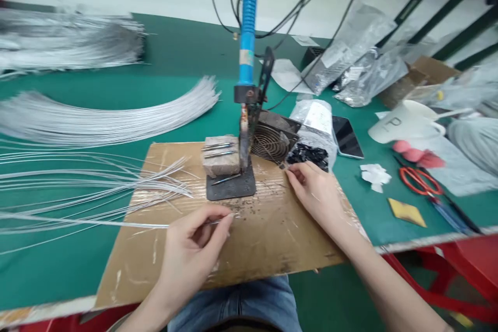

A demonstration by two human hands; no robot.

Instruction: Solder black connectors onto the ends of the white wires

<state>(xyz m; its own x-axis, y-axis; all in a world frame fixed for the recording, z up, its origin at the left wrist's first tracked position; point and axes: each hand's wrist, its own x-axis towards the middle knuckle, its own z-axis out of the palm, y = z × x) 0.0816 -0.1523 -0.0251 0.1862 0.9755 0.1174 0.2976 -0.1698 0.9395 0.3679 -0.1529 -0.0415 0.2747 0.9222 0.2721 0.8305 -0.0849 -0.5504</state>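
My left hand (198, 241) pinches a white wire (148, 225) near its end, low over the cardboard sheet (268, 249). The wire trails off to the left. My right hand (315, 189) is closed at thumb and forefinger beside a clear bag of small black pieces (307, 154); what lies between its fingertips is too small to make out. Between and beyond the hands stands a blue-handled soldering iron (248, 41), upright in a holder on a dark metal base (237, 187). A worn block (220, 158) with thin metal rods on it sits beside the iron's tip.
Loose white wires (163, 181) and a thick wire bundle (116, 119) lie on the left. Behind the right hand is a round-grilled fan (270, 142). Farther right are a phone (347, 137), a white cup (404, 122), orange-handled scissors (420, 181) and a yellow sponge (406, 211).
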